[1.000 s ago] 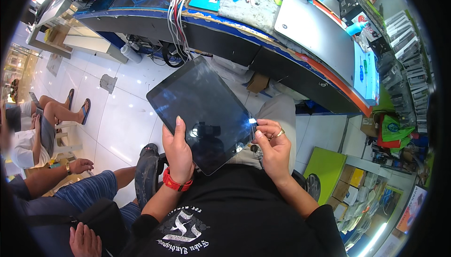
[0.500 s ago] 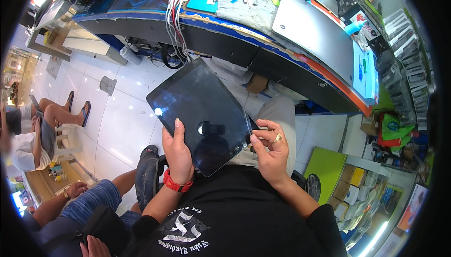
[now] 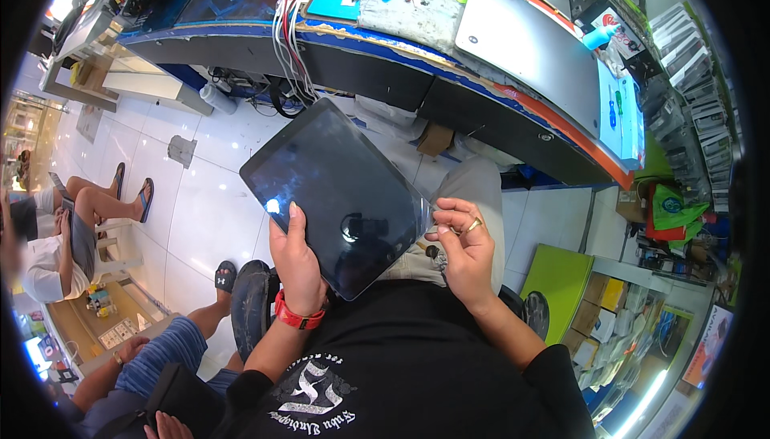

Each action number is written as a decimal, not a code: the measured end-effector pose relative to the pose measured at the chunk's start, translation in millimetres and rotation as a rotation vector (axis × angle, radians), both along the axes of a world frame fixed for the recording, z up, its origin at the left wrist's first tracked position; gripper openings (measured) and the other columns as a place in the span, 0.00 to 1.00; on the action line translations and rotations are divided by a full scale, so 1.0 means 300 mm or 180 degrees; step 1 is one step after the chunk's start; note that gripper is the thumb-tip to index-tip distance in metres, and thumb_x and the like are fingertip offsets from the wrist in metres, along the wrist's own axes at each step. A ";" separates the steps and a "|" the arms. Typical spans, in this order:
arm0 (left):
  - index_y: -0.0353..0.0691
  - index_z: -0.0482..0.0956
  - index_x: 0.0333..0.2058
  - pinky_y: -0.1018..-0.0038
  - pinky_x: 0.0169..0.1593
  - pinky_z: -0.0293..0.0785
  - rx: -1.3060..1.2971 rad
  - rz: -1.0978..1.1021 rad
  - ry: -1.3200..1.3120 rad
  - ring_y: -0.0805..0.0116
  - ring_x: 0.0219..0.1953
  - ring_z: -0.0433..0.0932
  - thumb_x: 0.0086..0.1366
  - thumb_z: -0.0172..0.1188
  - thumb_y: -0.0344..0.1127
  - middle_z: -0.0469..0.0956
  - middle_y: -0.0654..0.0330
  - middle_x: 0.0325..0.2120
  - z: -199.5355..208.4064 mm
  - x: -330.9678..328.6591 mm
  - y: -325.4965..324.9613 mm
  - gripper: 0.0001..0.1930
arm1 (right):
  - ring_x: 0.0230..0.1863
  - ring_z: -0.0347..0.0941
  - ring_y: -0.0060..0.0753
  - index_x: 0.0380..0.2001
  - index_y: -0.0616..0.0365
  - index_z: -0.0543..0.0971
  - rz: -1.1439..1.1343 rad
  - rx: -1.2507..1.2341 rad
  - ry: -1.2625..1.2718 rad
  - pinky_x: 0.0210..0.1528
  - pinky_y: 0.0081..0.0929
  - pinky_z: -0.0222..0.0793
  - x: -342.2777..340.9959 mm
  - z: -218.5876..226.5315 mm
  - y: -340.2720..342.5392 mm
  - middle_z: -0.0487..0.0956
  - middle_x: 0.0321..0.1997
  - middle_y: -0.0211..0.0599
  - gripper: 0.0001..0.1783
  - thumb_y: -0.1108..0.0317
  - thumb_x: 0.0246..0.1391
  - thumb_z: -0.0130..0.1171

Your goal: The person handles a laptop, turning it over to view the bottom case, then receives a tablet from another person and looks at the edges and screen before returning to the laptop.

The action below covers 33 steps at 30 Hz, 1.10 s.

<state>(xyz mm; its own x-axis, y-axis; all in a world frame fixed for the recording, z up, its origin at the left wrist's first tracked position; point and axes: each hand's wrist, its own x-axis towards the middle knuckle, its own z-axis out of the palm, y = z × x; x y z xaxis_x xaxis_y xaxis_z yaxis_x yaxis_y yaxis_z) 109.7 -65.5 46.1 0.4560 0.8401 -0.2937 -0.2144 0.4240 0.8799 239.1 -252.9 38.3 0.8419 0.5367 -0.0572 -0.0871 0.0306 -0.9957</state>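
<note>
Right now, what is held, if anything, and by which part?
A dark tablet: the left grip holds its lower-left edge, thumb over the front. The right grip is at its right corner; whether it pinches anything there cannot be told.

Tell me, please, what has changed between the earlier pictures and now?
Since the first picture, a glint has appeared on the tablet beside the left thumb. The farther hand of the neighbour in blue shorts moved lower in view; their sandalled foot appeared. Unchanged: left hand holds the tablet; right hand stays by its right corner.

passage: over floor [image 3: 204, 206], left of tablet [image 3: 337, 198]; obstacles: bench front [image 3: 361, 78], hanging cables [image 3: 287, 23] beyond
</note>
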 end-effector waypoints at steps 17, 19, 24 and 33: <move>0.32 0.65 0.64 0.67 0.57 0.77 -0.0259 -0.0140 -0.0098 0.64 0.53 0.79 0.81 0.48 0.38 0.77 0.53 0.55 0.007 0.002 -0.003 0.20 | 0.49 0.74 0.24 0.44 0.65 0.82 0.0073 0.0024 0.0192 0.48 0.23 0.80 0.011 -0.015 -0.002 0.73 0.58 0.41 0.07 0.79 0.63 0.61; 0.32 0.65 0.64 0.67 0.57 0.77 -0.0231 -0.0136 -0.0091 0.64 0.53 0.79 0.81 0.48 0.38 0.77 0.53 0.55 0.011 0.004 -0.005 0.20 | 0.50 0.74 0.24 0.44 0.64 0.82 0.0116 0.0012 0.0203 0.48 0.22 0.79 0.013 -0.016 -0.006 0.74 0.58 0.41 0.07 0.78 0.63 0.61; 0.32 0.68 0.61 0.71 0.59 0.73 -0.0036 -0.0034 0.0066 0.69 0.52 0.78 0.80 0.49 0.36 0.77 0.54 0.55 -0.019 -0.006 -0.006 0.18 | 0.51 0.75 0.25 0.43 0.63 0.82 0.0103 0.0023 0.0193 0.45 0.21 0.78 0.005 -0.003 -0.002 0.74 0.58 0.40 0.07 0.77 0.62 0.63; 0.30 0.66 0.64 0.71 0.62 0.70 0.0521 0.0113 0.0166 0.69 0.56 0.75 0.81 0.48 0.36 0.75 0.54 0.57 0.014 0.000 -0.043 0.20 | 0.48 0.75 0.25 0.36 0.64 0.79 -0.0013 -0.0314 0.0163 0.44 0.21 0.77 0.013 -0.014 0.010 0.74 0.55 0.41 0.03 0.78 0.59 0.62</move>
<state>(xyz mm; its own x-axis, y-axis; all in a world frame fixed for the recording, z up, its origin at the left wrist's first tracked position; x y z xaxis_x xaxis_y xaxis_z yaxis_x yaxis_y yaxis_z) 109.8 -78.4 50.3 0.4129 0.8940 -0.1741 -0.1790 0.2670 0.9469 243.0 -250.0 33.9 0.8387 0.5228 -0.1525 -0.1380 -0.0670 -0.9882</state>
